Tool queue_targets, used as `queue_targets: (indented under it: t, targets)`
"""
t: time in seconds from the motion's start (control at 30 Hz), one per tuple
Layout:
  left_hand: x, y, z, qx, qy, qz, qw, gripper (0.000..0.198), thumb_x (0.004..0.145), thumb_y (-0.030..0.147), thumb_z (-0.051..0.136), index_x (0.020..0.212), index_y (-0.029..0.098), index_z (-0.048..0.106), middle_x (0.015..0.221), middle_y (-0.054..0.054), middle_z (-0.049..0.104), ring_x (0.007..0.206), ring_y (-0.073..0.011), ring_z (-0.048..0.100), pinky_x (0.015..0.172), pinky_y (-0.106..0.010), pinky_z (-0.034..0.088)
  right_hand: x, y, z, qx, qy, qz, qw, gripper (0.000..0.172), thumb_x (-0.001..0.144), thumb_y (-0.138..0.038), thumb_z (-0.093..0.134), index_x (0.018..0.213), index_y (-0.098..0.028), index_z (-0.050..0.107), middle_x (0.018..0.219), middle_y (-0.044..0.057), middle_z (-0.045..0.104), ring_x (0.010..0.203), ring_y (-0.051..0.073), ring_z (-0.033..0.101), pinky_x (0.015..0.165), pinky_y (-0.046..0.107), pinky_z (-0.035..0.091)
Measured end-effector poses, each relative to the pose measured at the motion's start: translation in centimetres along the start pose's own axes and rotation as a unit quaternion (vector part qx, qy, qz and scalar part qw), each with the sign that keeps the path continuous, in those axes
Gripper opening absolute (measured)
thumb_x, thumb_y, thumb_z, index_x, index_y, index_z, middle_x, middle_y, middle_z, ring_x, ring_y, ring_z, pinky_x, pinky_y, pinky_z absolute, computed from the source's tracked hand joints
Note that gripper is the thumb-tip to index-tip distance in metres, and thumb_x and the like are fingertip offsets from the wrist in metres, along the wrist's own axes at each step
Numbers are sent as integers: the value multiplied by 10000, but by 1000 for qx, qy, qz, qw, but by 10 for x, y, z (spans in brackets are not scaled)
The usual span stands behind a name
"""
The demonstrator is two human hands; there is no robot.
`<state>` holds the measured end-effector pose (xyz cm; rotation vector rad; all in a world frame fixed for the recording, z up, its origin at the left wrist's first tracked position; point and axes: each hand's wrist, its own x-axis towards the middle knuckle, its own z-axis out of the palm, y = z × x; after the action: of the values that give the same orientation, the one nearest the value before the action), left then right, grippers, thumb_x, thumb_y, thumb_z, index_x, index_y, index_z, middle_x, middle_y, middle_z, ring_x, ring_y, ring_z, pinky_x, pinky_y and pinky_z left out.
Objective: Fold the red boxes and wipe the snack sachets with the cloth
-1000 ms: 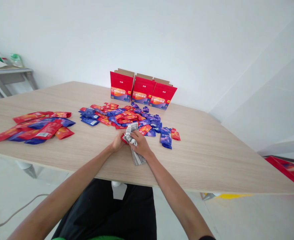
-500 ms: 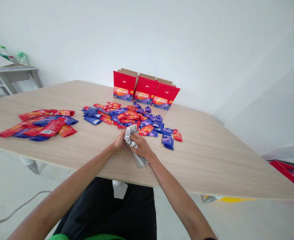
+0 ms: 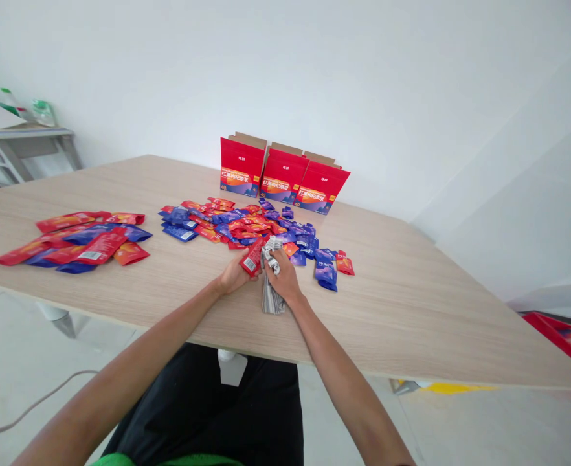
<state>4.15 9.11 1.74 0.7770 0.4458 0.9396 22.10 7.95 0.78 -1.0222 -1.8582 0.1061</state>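
Note:
My right hand (image 3: 282,275) grips a stack of sachets (image 3: 270,296) turned silver side out, standing on edge on the wooden table (image 3: 412,310). My left hand (image 3: 232,277) holds a single red sachet (image 3: 252,257) right beside the stack, at its left. Just beyond both hands lies a loose pile of red and blue sachets (image 3: 246,226).
Three open red boxes (image 3: 282,175) stand in a row at the table's far edge. A second heap of longer red and blue packets (image 3: 76,244) lies to the left. A grey shelf unit (image 3: 28,145) stands at far left; red packaging (image 3: 567,336) lies on the floor at right.
My left hand has picked up a red sachet and brought it to the stack. The stack in my right hand has tipped more upright and shifted slightly toward the pile.

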Motion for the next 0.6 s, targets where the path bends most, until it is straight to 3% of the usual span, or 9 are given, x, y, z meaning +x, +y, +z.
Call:
queue_targets:
  t: [0.17,0.37,0.47,0.6]
  targets:
    - [0,-2,7,-72,17,-26,997,529,1031,611,467,1002,158,738,813,-77,689,623,-169,571,581,-280,453,4,-11,-1,41,55,-4,998,196,1015,-346,561,1127,-220,661,1092,116,697,1048,267,686,948,431,572]
    - [-2,2,8,-64,42,-30,997,272,935,386,757,969,118,728,814,-41,647,610,-96,517,566,-214,432,9,-9,-13,42,139,26,989,188,1017,-403,562,1051,-234,636,1003,75,683,965,246,672,899,406,565]
    - [-4,5,7,-61,35,-32,997,293,852,302,857,1044,118,732,782,10,607,562,-61,457,541,-192,428,9,-7,-15,43,150,34,987,203,1018,-423,572,1029,-230,634,974,63,670,943,234,661,887,387,557]
    - [-5,3,5,-62,24,-21,998,315,810,195,883,1075,143,720,814,3,654,649,-87,589,701,-237,559,8,-6,-15,53,145,36,987,214,1010,-433,580,1022,-227,633,984,66,666,959,238,653,908,400,557]
